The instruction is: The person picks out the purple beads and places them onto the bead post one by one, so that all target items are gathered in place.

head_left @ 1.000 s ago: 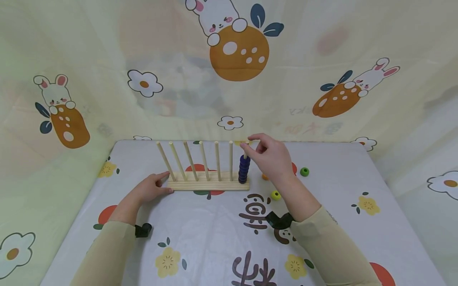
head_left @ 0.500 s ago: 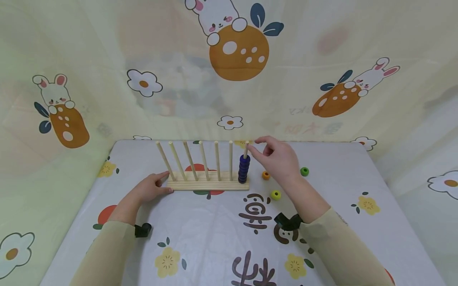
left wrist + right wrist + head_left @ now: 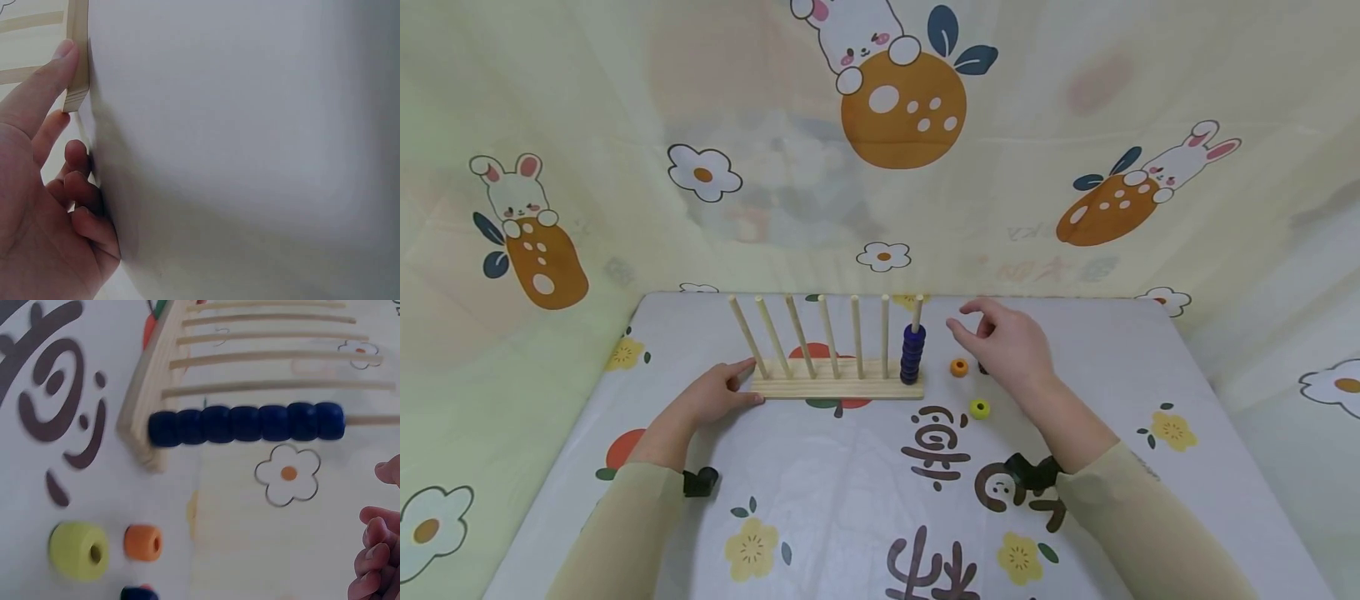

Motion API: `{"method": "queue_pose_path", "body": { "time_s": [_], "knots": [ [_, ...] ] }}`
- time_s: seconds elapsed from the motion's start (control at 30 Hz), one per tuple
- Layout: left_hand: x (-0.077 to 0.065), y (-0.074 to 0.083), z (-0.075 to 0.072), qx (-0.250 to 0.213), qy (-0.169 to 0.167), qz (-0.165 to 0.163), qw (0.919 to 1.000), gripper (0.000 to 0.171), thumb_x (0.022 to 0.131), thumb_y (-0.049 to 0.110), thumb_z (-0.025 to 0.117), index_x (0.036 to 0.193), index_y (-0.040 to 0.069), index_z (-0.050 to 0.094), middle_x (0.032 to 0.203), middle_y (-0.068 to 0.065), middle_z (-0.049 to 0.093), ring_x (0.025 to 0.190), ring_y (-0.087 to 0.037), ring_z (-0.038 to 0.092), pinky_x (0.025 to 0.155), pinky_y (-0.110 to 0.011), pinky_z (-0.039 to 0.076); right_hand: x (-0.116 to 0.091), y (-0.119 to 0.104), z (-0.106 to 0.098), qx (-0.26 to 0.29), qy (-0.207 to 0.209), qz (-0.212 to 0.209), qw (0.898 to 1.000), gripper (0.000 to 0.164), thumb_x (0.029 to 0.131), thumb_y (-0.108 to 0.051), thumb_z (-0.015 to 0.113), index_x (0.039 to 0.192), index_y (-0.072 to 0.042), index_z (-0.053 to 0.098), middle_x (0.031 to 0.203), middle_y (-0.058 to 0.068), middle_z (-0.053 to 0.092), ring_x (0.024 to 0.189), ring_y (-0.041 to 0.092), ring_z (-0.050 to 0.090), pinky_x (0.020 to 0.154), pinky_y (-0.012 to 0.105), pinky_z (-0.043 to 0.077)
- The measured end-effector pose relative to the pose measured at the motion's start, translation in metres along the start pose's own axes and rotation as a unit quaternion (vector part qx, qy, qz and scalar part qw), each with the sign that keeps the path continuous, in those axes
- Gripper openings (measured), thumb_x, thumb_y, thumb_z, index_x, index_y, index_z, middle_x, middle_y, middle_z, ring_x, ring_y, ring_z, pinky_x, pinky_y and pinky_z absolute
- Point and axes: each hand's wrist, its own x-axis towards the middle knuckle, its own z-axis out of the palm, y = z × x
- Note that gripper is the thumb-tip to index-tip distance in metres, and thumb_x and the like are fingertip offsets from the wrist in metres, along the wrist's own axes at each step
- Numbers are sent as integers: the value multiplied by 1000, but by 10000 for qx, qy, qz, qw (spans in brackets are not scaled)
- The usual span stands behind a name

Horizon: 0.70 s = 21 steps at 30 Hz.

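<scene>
A wooden bead stand (image 3: 835, 389) with a row of upright pegs stands on the table. Dark blue beads (image 3: 912, 354) are stacked on its rightmost peg, with bare peg showing above them; the other pegs carry none. My left hand (image 3: 711, 396) holds the stand's left end, thumb on the front face and index finger at the end, as the left wrist view shows. To the right of the stacked peg my right hand (image 3: 1011, 342) is raised, thumb and index finger apart with nothing between them. An orange bead (image 3: 959, 367) and a yellow-green bead (image 3: 980, 409) lie below it.
A dark bead (image 3: 139, 594) shows at the bottom of the right wrist view, near the orange one. A printed white cloth (image 3: 820, 500) covers the table. Behind it rises a patterned curtain (image 3: 775, 225).
My right hand has moved right and slightly down, away from the top of the blue-beaded peg. It now hides the green bead, and a dark bead shows beside it. My left hand stays put.
</scene>
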Motion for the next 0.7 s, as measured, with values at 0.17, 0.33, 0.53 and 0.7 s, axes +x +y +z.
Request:
{"method": "queue_pose_path", "body": {
  "time_s": [0.17, 0.33, 0.53, 0.7],
  "knots": [
    [0, 0, 0, -4, -10, -27, 10000, 81, 89, 38, 75, 154, 12, 35, 91, -10, 42, 85, -24, 42, 72, -39, 32, -2, 14, 0, -117, -211, 138, 9996, 41, 94, -46, 64, 119, -14, 66, 75, 2, 59, 64, 22, 49, 60, 34, 38],
    [-1, 1, 0, -35, -25, -93, 9999, 82, 88, 38, 75, 155, 13, 35, 92, -10, 42, 86, -25, 42, 73, -39, 33, -5, 28, 1, -270, -386, 232, 9986, 44, 94, -48, 62, 121, -12, 66, 80, 4, 63, 71, 24, 53, 63, 35, 39],
    [0, 0, 1, -14, -17, -113, 9999, 83, 88, 40, 75, 155, 13, 35, 93, -10, 43, 87, -25, 42, 73, -39, 33, -9, 47, 5, -600, -648, 399, 9953, 46, 94, -47, 60, 124, -13, 64, 94, 11, 67, 84, 30, 56, 67, 39, 44],
    [0, 0, 1, 0, -6, -144, 9999, 83, 88, 41, 75, 155, 14, 35, 94, -10, 43, 88, -25, 43, 73, -39, 33, -13, 62, 12, -786, -749, 398, 9933, 48, 94, -48, 60, 123, -10, 65, 81, 7, 63, 76, 27, 54, 62, 36, 41]
  ]
}}
